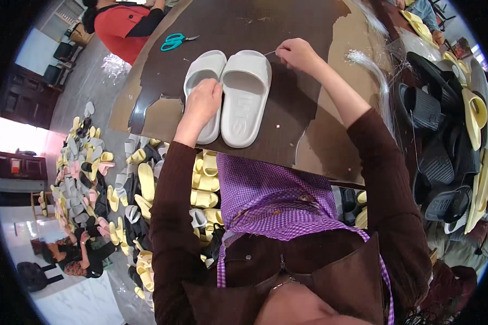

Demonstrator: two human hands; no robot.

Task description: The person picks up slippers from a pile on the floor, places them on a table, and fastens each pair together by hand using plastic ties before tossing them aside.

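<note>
A pair of light grey, smooth moulded slippers with broad, open-toed bands lies side by side near the near edge of the table (287, 122), whose brown covering is torn along its edges. The toes face the far edge; the left slipper (206, 59) and the right slipper (246, 108) lie close together, heels close to the near edge. The left hand (203, 100) rests on the left slipper just behind its band, fingers curled; whether they grip the slipper cannot be told. The right hand (298, 54), raised to the right of the pair, has thumb and finger pinched on a thin pale strand (270, 53) that runs to the right slipper's band.

Beyond the left slipper, toward the table's left edge, lie scissors with teal loop handles and short metal blades (173, 42). Along the right edge trails a bundle of clear, glossy thin strands (373, 66). Past that edge are piled black ribbed slippers (436, 111) and a pale yellow slipper (474, 116). Below the near edge hangs a purple-and-white checked cloth apron (276, 187). Off the left edge, a person in a red top (122, 30) is partly visible, and many yellow, grey, pink and black slippers (81, 184) cover the floor.
</note>
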